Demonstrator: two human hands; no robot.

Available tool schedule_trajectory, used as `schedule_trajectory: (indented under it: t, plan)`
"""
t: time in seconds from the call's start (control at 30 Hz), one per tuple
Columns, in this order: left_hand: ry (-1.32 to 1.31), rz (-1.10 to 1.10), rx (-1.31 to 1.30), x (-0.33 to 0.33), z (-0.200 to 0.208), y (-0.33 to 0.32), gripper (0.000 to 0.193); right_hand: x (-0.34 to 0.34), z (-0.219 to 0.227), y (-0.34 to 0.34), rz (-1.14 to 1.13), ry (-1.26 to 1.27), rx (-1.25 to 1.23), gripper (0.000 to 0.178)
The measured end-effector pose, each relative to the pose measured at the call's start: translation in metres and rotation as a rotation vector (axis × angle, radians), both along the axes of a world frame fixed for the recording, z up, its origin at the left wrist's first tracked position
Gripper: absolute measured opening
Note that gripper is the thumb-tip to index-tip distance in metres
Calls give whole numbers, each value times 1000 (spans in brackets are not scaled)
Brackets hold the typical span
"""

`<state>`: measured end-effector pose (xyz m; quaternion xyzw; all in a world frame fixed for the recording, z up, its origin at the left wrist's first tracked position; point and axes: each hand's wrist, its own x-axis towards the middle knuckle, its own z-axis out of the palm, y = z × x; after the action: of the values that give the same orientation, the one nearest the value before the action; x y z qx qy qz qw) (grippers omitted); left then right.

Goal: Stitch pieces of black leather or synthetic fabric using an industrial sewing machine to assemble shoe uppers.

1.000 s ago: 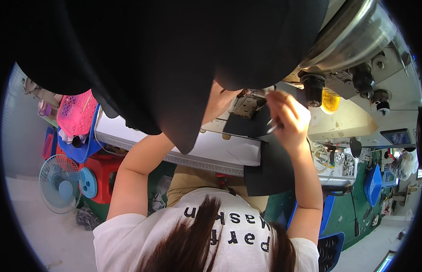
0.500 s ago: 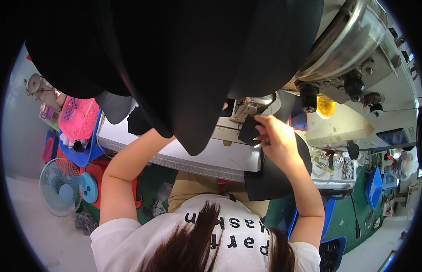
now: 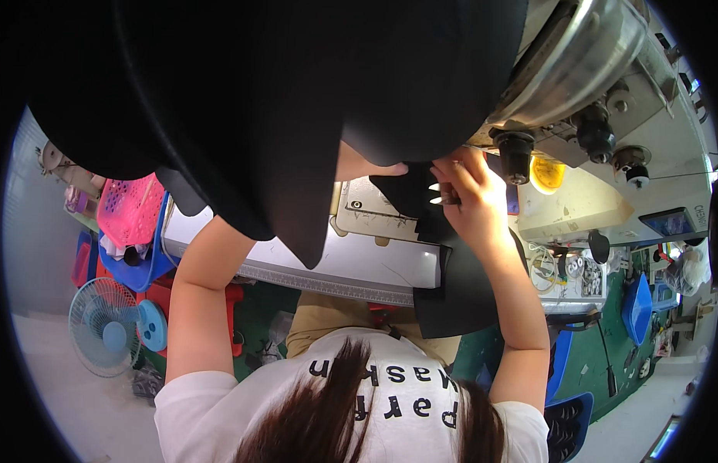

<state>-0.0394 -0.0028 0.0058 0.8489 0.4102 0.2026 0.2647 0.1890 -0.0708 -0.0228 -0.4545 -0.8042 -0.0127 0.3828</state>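
Observation:
Two hands meet at a smooth black piece of material (image 3: pixel 467 285) that runs over the sewing machine table's front edge and hangs down. My left hand (image 3: pixel 363 163) is mostly behind the dark sheet overhead. One stretched digit shows, lying against the upper edge of the black piece; the hand seems to grip it there, its other fingers out of sight. My right hand (image 3: pixel 478 197) is closed, its fingertips at the same edge. Out of its palm stick two bright pointed metal tips of thread snips (image 3: pixel 438 194), the rest covered by the fingers. A pale metal machine plate (image 3: pixel 374 212) lies beside the hands.
A large black sheet (image 3: pixel 243 100) blocks much of the upper view. Machine knobs (image 3: pixel 515 157) and a yellow round part (image 3: pixel 547 175) are at right. To the left stand a pink basket (image 3: pixel 131 207), a blue bin (image 3: pixel 146 266) and a fan (image 3: pixel 104 328).
My right hand has moved up, toward the left hand, with the snips in it. My left hand has come into view at the black piece. More of the machine plate shows.

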Motion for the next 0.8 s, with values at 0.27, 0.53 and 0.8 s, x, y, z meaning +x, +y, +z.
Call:
schedule_trajectory:
  t: [0.27,0.53,0.8]
  plan:
    - [-17,-3,-60,19,6,10,34,8,-23,-11,73,-163,251,55]
    - [-21,9,-109,25,17,13,39,0,-37,-7,0,-126,386,51]
    - [-21,49,-72,22,1,27,45,-1,-39,-8,9,-101,398,52]
